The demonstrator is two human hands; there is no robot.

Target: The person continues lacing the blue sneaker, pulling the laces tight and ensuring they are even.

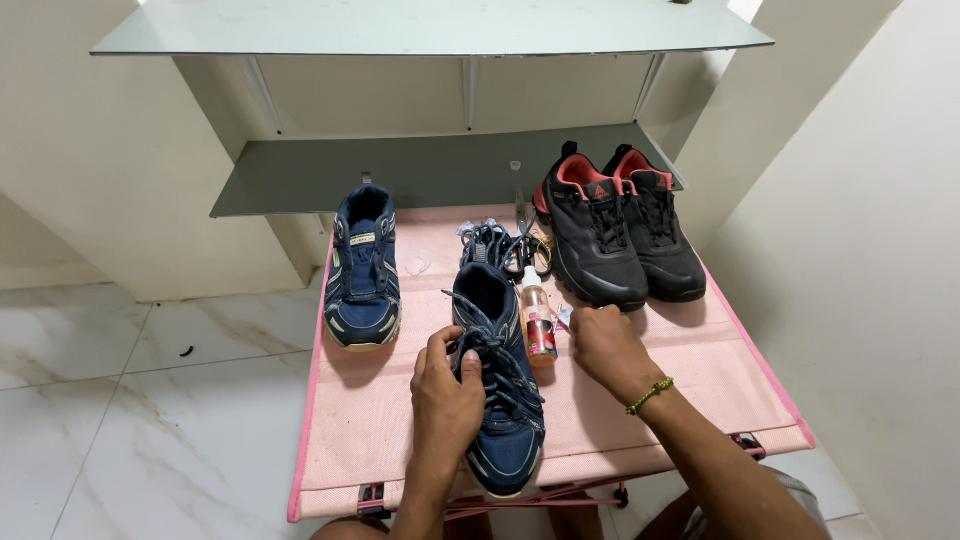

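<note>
A navy blue sneaker (497,400) lies on a pink folding table (700,370), toe toward me. My left hand (447,393) rests on its left side with the fingers pinching the dark laces near the tongue. My right hand (607,347), with a green bead bracelet on the wrist, lies on the table just right of the shoe, fingers curled beside a small plastic bottle (538,318) with a red label. Whether it holds anything is unclear.
The matching navy sneaker (364,268) stands at the table's left. A pair of black sneakers with red lining (620,226) stands at the back right. Loose laces and small items (510,240) lie behind the shoe. Glass shelves (430,30) hang above; marble floor at the left.
</note>
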